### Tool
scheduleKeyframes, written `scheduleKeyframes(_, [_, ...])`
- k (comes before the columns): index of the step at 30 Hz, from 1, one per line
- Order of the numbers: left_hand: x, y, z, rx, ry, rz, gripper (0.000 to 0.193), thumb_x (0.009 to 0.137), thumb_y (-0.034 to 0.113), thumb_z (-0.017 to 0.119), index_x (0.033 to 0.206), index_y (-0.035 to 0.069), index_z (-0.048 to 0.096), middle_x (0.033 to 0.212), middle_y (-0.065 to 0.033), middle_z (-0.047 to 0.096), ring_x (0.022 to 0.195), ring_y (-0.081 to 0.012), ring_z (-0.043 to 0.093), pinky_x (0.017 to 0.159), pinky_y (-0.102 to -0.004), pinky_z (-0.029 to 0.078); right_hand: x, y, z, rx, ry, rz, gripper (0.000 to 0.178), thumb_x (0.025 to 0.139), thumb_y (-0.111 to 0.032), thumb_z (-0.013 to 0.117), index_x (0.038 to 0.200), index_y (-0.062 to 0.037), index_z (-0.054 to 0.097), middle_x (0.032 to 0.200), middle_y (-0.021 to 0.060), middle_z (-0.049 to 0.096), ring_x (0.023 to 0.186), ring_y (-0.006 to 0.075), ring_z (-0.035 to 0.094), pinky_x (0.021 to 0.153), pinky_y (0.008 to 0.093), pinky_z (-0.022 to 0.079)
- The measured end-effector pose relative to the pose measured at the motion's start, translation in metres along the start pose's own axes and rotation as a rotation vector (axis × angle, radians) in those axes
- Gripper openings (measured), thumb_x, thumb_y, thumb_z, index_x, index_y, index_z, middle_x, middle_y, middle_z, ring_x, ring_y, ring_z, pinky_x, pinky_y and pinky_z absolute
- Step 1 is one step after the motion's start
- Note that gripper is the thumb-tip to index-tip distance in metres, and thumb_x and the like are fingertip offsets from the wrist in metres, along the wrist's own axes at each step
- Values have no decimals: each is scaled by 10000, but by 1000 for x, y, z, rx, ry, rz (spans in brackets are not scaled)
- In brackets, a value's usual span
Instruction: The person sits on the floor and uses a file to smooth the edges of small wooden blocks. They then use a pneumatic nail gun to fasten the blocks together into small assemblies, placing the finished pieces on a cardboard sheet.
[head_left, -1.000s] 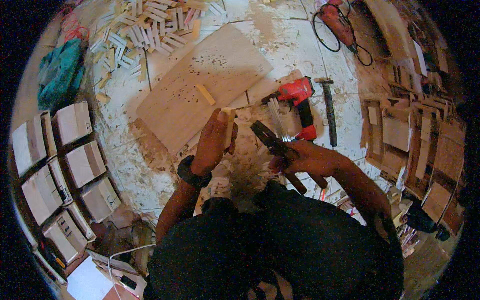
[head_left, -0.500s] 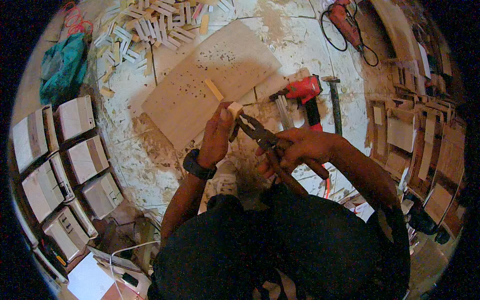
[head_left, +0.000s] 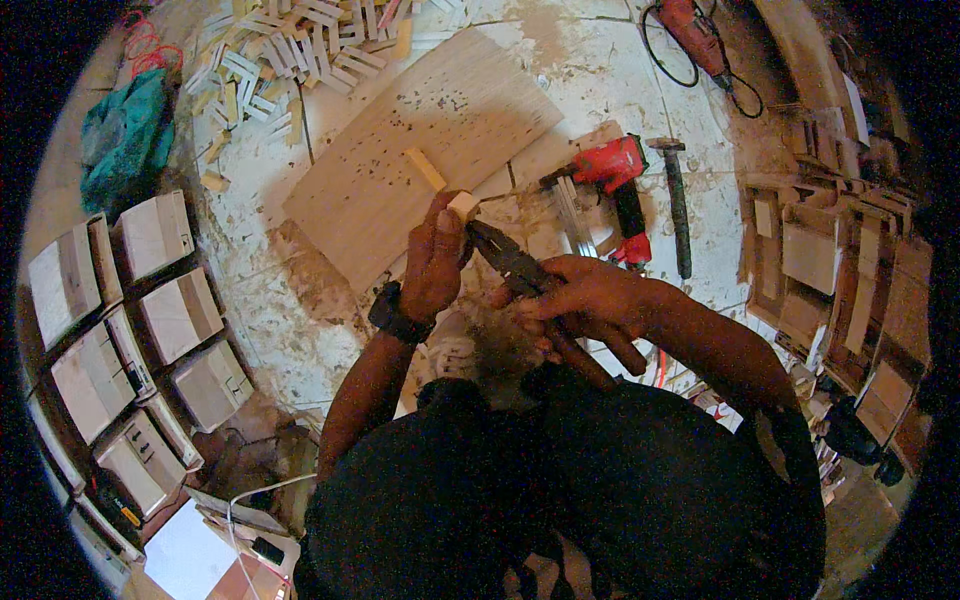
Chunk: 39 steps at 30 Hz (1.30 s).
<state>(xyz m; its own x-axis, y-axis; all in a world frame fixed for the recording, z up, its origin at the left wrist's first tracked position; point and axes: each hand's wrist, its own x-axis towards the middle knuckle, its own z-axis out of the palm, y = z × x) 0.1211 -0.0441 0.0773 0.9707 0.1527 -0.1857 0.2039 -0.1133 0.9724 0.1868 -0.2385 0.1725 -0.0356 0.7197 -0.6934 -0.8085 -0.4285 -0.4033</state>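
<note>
My left hand (head_left: pixel 436 258) is closed around a small wooden block (head_left: pixel 463 205), whose pale end sticks up past the fingertips. In my right hand (head_left: pixel 585 305) is a pair of dark pliers (head_left: pixel 508 262), gripped by the handles. The plier jaws touch or nearly touch the block just below its pale end; what lies between them is too small to make out. Beyond my left hand, a thin yellowish wood strip (head_left: pixel 426 170) lies on a brown board (head_left: pixel 350 210) strewn with small dark bits.
A red nail gun (head_left: pixel 610 165) and a hammer (head_left: pixel 676 210) lie to the right, with a corded red power tool (head_left: pixel 690 40) farther off. Many wood pieces (head_left: pixel 300 45) are heaped at the far left. Cardboard boxes (head_left: pixel 158 235) line the left, and wooden frames (head_left: pixel 810 250) the right.
The block and plier jaws have shifted slightly up and left in view. My right hand keeps its hold on the pliers, its wrist a little lower. The view has tilted slightly.
</note>
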Motion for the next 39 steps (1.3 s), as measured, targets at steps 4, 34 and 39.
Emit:
scheduleKeyframes(4, [-3,3,-1,-154,34,-33,464,969,376,343,1188,-12,472,612,-5,463,555,-81,386,489,-264,316,-2,-6,8,-139,27,-22,254,847,-286,616,920,-48,564,721,43,611,569,140,565,538,298,478])
scheduleKeyframes(34, [-25,37,-19,-89,153,-247,537,946,503,338,1090,18,517,699,-36,536,578,-101,433,497,-256,363,11,-5,12,-520,-45,-146,325,738,-191,619,1014,-24,585,849,66,646,771,180,606,723,342,485])
scheduleKeyframes(39, [-22,42,-27,171,45,-60,483,954,436,339,1074,6,522,692,-112,576,599,-192,550,560,-323,432,7,-5,14,-347,-71,-56,260,743,-202,617,923,-15,615,789,63,646,727,165,606,672,327,478])
